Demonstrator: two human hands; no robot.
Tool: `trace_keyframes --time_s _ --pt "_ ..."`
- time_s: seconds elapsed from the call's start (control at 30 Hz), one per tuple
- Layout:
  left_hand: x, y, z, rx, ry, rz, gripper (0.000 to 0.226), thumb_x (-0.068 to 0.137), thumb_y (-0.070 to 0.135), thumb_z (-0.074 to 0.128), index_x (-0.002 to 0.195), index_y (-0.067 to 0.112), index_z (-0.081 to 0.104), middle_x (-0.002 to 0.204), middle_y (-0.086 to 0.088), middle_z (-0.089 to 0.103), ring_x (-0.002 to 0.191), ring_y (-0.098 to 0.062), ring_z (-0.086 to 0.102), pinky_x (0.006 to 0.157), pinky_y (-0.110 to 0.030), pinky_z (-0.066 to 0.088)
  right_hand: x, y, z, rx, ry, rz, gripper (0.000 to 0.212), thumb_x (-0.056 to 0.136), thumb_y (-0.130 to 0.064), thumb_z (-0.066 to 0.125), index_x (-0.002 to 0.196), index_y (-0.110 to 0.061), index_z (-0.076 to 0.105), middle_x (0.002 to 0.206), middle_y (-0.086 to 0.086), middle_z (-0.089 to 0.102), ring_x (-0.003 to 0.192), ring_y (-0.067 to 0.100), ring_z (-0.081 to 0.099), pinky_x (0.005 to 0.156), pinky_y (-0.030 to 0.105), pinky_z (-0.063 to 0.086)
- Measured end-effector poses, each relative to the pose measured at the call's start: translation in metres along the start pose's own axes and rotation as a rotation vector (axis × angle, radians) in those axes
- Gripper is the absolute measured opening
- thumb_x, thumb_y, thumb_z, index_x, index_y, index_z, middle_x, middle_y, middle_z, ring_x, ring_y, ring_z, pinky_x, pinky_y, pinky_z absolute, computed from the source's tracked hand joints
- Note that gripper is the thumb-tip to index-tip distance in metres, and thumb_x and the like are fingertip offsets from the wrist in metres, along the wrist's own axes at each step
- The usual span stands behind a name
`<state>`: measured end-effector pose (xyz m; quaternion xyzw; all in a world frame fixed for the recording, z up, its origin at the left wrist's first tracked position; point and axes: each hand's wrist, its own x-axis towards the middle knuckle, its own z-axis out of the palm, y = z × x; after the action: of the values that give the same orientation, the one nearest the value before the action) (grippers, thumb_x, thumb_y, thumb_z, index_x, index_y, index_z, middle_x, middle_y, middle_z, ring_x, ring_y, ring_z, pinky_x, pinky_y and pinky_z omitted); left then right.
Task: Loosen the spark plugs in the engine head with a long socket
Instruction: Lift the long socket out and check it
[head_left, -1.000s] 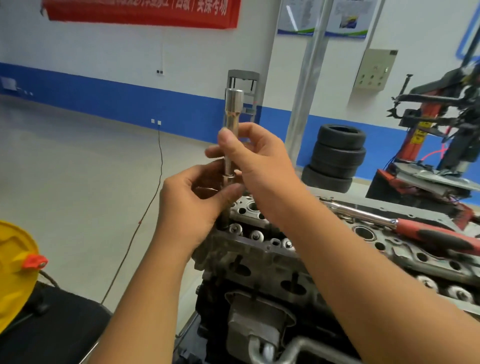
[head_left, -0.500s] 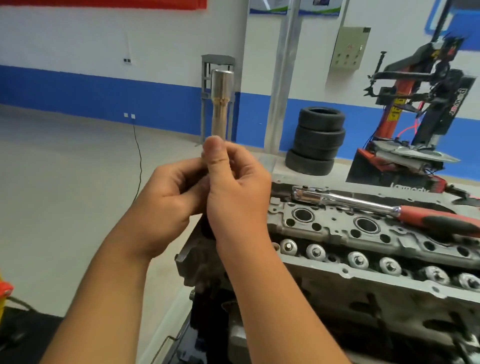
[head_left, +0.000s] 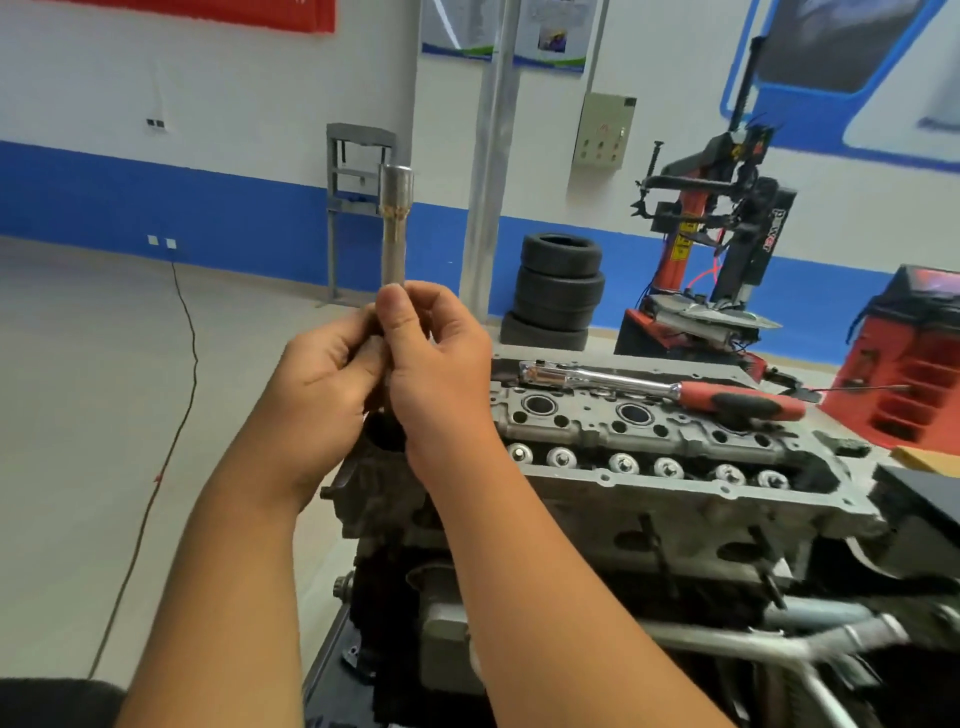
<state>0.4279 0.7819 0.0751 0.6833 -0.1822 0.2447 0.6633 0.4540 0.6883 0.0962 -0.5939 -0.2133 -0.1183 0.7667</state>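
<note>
A long silver socket stands upright above the left end of the engine head. Its wide end points up. My left hand grips its lower part, which is hidden behind my fingers. My right hand pinches the shaft just above, thumb in front. Two round spark plug wells show along the top of the head, right of my hands. A ratchet with a red and black handle lies across the head's far side.
A row of valve tops runs along the head's near side. Behind stand stacked tyres, a metal pillar, a tyre changer and a red cabinet. A cable trails over the floor at left.
The view has swung right, showing more of the engine head and ratchet. Both hands keep hold of the socket; my right thumb now sits higher on the shaft.
</note>
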Motion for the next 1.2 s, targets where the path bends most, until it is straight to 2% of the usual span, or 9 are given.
trace_keyframes --time_s 0.17,0.3,0.47,0.53,0.6,0.7,0.83,1.03,1.2 --pt "-0.009 0.003 0.014 0.126 0.256 0.078 0.038 0.107 0.01 0.054 0.112 0.043 0.073 0.106 0.022 0.077 0.102 0.002 0.072 0.079 -0.011 0.056 -0.001 -0.004 -0.003 0.058 -0.098 0.078 0.011 0.1 -0.031 0.068 0.102 -0.021 0.069 0.091 0.002 0.073 0.085 0.009 0.069 0.077 0.026 0.059" --pt "-0.01 0.002 0.016 0.168 0.337 0.137 0.041 0.099 0.005 0.065 0.104 0.045 0.073 0.101 0.025 0.077 0.098 0.003 0.073 0.077 -0.008 0.054 0.001 -0.002 -0.002 0.08 -0.102 0.046 0.021 0.096 -0.026 0.074 0.103 -0.01 0.063 0.102 0.019 0.074 0.083 0.017 0.07 0.081 0.037 0.061" --pt "-0.012 -0.001 0.014 0.107 0.325 0.099 0.026 0.102 0.024 0.064 0.106 0.046 0.077 0.103 0.019 0.079 0.101 -0.002 0.074 0.083 -0.019 0.06 0.003 0.001 -0.004 0.06 -0.112 0.019 0.015 0.099 -0.026 0.07 0.098 -0.011 0.069 0.075 -0.005 0.069 0.072 0.008 0.067 0.07 0.027 0.061" --pt "-0.012 -0.003 0.012 0.054 0.261 0.024 0.026 0.107 0.029 0.054 0.119 0.037 0.076 0.11 0.013 0.078 0.107 -0.009 0.074 0.09 -0.031 0.061 0.002 0.0 -0.002 0.039 -0.13 0.024 0.018 0.102 -0.031 0.065 0.098 -0.016 0.074 0.077 -0.011 0.07 0.073 0.001 0.067 0.067 0.019 0.056" --pt "-0.011 -0.004 0.01 0.076 0.287 0.03 0.029 0.108 0.021 0.055 0.114 0.039 0.076 0.106 0.012 0.079 0.104 -0.01 0.075 0.088 -0.033 0.061 0.002 -0.001 0.001 0.015 -0.159 0.044 0.024 0.104 -0.037 0.059 0.092 -0.025 0.077 0.088 -0.01 0.074 0.085 0.001 0.069 0.075 0.019 0.056" --pt "-0.012 -0.005 0.012 0.087 0.424 0.057 0.039 0.098 0.012 0.069 0.093 0.05 0.077 0.096 0.017 0.079 0.092 -0.006 0.076 0.079 -0.026 0.062 0.001 -0.003 0.001 0.056 -0.211 0.086 0.02 0.1 -0.041 0.064 0.095 -0.026 0.075 0.1 -0.001 0.077 0.096 0.012 0.072 0.087 0.031 0.061" --pt "-0.015 -0.013 0.015 0.135 0.591 0.053 0.031 0.089 0.008 0.079 0.086 0.038 0.075 0.087 0.015 0.078 0.081 -0.005 0.076 0.076 -0.034 0.062 -0.002 -0.003 0.0 0.063 -0.255 0.088 0.011 0.091 -0.032 0.076 0.092 -0.024 0.068 0.108 0.016 0.075 0.098 0.032 0.074 0.095 0.052 0.06" --pt "-0.018 -0.01 0.017 -0.027 0.378 0.045 0.029 0.108 0.023 0.054 0.113 0.038 0.078 0.108 0.005 0.079 0.104 -0.014 0.076 0.081 -0.027 0.062 -0.001 -0.005 -0.002 0.043 -0.242 0.135 0.015 0.099 -0.036 0.068 0.096 -0.024 0.076 0.084 -0.007 0.069 0.081 0.008 0.066 0.078 0.032 0.058" --pt "-0.014 -0.013 0.017 -0.023 0.489 0.029 0.024 0.101 0.012 0.064 0.108 0.031 0.078 0.104 0.006 0.08 0.099 -0.014 0.077 0.085 -0.036 0.06 0.001 -0.005 -0.003 0.087 -0.255 0.149 0.011 0.097 -0.036 0.071 0.097 -0.025 0.071 0.091 -0.008 0.072 0.083 0.005 0.069 0.076 0.023 0.057"
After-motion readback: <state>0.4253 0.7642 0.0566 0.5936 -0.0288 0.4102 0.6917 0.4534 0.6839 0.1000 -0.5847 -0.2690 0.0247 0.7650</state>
